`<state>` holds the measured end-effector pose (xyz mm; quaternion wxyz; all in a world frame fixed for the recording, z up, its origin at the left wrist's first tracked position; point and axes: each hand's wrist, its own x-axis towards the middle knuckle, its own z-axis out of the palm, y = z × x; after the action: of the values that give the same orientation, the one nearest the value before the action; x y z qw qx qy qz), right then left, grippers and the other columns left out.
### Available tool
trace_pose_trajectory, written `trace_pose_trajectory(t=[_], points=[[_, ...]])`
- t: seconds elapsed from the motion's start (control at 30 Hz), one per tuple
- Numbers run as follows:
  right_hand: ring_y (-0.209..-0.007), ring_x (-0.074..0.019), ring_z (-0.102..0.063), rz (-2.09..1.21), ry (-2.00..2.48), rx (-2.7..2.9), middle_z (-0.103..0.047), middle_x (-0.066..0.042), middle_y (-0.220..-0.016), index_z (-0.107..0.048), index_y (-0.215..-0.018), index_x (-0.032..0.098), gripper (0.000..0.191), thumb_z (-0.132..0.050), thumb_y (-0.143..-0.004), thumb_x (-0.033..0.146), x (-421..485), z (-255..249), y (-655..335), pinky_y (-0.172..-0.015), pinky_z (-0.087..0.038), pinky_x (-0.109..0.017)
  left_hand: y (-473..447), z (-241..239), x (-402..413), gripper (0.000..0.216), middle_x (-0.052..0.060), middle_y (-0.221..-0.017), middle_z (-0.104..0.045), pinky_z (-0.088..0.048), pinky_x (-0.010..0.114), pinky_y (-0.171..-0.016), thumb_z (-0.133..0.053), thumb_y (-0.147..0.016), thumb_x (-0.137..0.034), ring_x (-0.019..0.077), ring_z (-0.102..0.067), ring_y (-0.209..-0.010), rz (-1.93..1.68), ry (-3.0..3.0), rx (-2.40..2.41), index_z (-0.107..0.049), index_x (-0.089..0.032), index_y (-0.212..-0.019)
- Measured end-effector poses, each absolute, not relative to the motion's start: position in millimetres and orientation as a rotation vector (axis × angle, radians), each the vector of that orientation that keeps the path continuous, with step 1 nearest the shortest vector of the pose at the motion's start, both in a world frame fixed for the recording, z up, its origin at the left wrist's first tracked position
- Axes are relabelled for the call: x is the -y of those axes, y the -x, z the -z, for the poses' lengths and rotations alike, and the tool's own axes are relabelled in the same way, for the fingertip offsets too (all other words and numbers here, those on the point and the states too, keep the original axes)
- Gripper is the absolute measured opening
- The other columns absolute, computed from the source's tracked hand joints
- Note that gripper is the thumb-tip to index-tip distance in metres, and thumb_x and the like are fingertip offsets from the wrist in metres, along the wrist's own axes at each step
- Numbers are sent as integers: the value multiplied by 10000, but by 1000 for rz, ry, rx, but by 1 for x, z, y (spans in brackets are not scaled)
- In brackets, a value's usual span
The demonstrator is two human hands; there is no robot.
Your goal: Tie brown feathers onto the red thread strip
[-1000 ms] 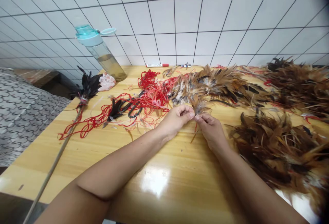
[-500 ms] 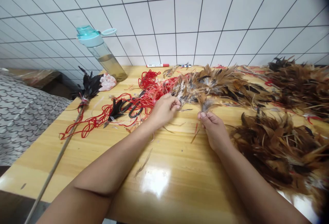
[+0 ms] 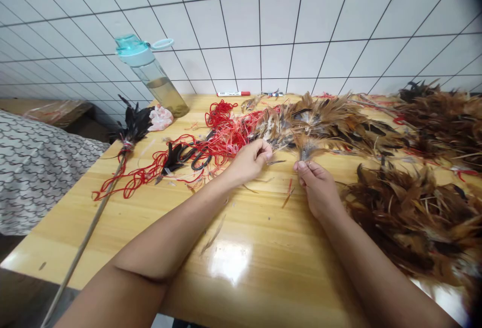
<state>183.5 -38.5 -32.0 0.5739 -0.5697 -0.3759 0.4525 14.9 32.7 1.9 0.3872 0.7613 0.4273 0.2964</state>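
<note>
A loose feather [image 3: 214, 236] has appeared on the table [image 3: 282, 262]. Your left hand [image 3: 253, 161] has left the feather tuft [image 3: 306, 150], fingers curled beside the red string [image 3: 228, 132]; I cannot tell whether they grip anything. Your right hand [image 3: 318, 183] still pinches the tuft, near the feather pile [image 3: 329, 122].

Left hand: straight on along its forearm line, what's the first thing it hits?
Likely the near edge of the long brown-and-grey feather heap, just beyond the left hand. Depth is unclear from this single view, so it might pass above instead.
</note>
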Motion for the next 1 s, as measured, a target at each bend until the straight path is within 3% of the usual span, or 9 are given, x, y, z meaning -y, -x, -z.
trace_pose_trajectory(t=[0.13,0.3,0.63,0.83,1.0], points=[[-584,-123,-401,-1035,1354,909,-521,10,-629,-646,-688,199,313,-660,-703,511,38,30,-182,-580,-313,-271,-23,-4,-25,171,-28,-677,-506,-353,211,-588,-614,-780,-286,76,-448,-607,-858,-1370,-890,-508,-152,-785],[-628,-140,-454,-1051,1374,954,-579,-9,-670,-680,-703,200,271,-665,-710,471,38,31,-180,-585,-340,-273,-32,-2,-17,350,-21,-682,-558,-357,194,-552,-774,-641,-261,65,-511,-602,-869,-1034,-780,-557,-129,-882],[-677,-143,-478,-1057,1353,1017,-560,-10,-679,-604,-598,184,270,-689,-693,422,37,38,-179,-665,-401,-287,-42,9,-7,272,-33,-708,-580,-426,199,-690,-774,-643,-200,56,-560,-661,-938,-1009,-760,-579,-140,-823],[-600,-121,-418,-1118,1360,1024,-481,20,-582,-544,-559,183,339,-709,-642,468,37,37,-179,-590,-364,-267,-44,9,-4,237,-42,-683,-560,-403,176,-632,-750,-680,-234,47,-523,-630,-987,-1157,-800,-569,-145,-806],[-626,-132,-445,-1056,1348,1119,-500,14,-612,-530,-562,192,293,-665,-671,428,37,40,-180,-612,-369,-271,-45,7,-2,263,-36,-685,-563,-438,206,-635,-742,-698,-275,69,-561,-622,-969,-1223,-754,-550,-146,-825]])
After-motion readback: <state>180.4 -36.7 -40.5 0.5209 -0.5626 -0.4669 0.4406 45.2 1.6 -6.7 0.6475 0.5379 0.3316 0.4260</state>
